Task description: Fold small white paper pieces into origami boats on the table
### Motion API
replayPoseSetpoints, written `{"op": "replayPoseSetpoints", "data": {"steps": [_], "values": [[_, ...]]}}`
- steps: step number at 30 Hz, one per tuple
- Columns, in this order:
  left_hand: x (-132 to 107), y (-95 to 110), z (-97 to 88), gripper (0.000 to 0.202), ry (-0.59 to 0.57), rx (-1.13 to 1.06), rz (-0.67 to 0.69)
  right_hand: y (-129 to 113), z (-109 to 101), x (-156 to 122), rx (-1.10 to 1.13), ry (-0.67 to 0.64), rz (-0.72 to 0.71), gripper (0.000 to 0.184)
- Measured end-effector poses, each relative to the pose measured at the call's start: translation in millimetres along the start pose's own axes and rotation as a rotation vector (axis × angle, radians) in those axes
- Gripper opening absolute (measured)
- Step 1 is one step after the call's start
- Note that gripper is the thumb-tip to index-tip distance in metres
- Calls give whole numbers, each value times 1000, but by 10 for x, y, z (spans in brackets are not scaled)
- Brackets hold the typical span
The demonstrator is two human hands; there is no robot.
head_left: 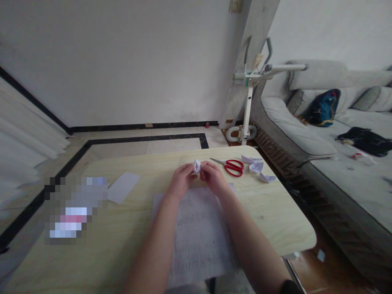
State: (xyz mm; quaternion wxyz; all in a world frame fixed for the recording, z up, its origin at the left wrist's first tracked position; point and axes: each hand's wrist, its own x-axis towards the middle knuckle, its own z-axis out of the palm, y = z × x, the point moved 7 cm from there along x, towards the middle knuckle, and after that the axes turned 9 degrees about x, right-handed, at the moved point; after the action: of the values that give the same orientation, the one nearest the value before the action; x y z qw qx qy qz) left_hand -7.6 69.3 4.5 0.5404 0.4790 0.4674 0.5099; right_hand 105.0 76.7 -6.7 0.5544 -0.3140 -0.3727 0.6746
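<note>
Between my two hands, above the far middle of the table, is a small folded piece of white paper (197,165). My left hand (183,178) pinches its left side, and my right hand (212,175) pinches its right side. Under my forearms lies a large printed sheet (200,232). Just right of my right hand rests a pair of scissors (233,166) with red handles, its blades pointing left. Several folded paper pieces (256,167) lie beyond the scissors, near the table's right edge.
A plain sheet of paper (125,188) lies on the left of the wooden table (275,220), beside a pixelated patch. White exercise equipment (248,106) stands behind the table. A grey sofa (352,163) runs along the right, with a dark bag (325,107) on it.
</note>
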Motion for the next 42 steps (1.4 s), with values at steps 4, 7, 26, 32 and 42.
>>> {"op": "replayPoseSetpoints", "data": {"steps": [4,7,26,32,42], "values": [[14,-18,-1,21,13,-20,10,-35,8,-10,-35,12,-36,21],[27,-37,-1,22,25,-23,18,-48,19,-17,-80,20,-54,23],[53,-96,-63,26,76,170,43,-187,-86,-14,-633,180,-287,21],[57,-54,-84,29,111,258,102,-221,-61,-48,-619,223,-327,20],[66,-80,-121,30,165,197,69,-253,-8,-62,-637,194,-378,14]]}}
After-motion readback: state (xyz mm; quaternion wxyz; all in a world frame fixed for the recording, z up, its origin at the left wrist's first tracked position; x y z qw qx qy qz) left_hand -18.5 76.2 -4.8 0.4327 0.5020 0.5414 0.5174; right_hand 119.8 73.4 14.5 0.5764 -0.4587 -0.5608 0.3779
